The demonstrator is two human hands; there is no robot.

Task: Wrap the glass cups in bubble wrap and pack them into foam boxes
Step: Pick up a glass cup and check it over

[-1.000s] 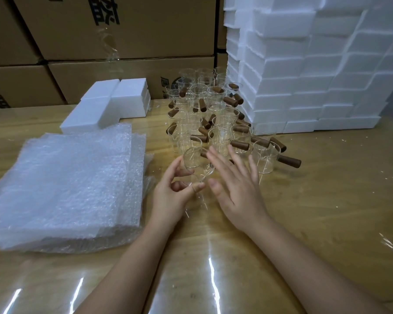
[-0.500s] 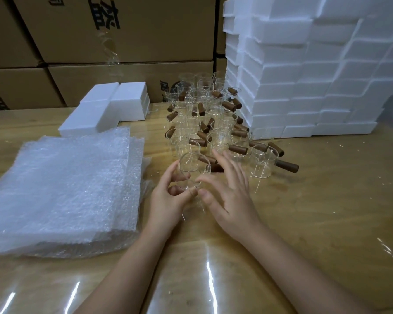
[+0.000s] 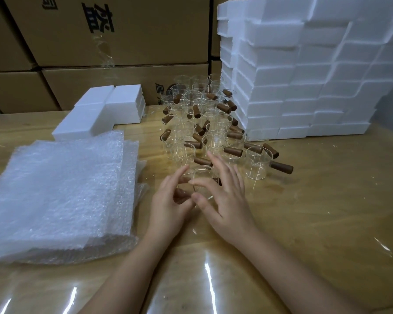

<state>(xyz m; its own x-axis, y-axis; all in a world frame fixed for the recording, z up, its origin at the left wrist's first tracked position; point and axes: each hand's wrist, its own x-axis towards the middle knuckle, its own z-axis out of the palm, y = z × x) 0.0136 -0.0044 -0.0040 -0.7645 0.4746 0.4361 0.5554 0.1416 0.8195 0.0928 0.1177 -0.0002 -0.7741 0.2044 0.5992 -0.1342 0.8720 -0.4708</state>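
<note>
One clear glass cup [image 3: 202,179] with a brown wooden handle sits between my two hands, just in front of a cluster of several like cups [image 3: 202,123]. My left hand [image 3: 168,205] curls its thumb and fingers round the cup's left side. My right hand [image 3: 227,200] lies against the right side with its fingers spread and nearly straight, covering most of the handle. A thick stack of bubble wrap sheets [image 3: 61,193] lies to the left of my hands. White foam boxes [image 3: 304,87] are piled high at the right.
A few more foam boxes [image 3: 104,112] lie behind the bubble wrap. Cardboard cartons [image 3: 123,37] form a wall along the table's far edge. One cup [image 3: 258,164] stands apart at the right of the cluster. The wooden table [image 3: 315,211] is glossy.
Both hands have stayed on the same cup and drawn it slightly toward me, away from the cluster. My right fingers have spread wider over it.
</note>
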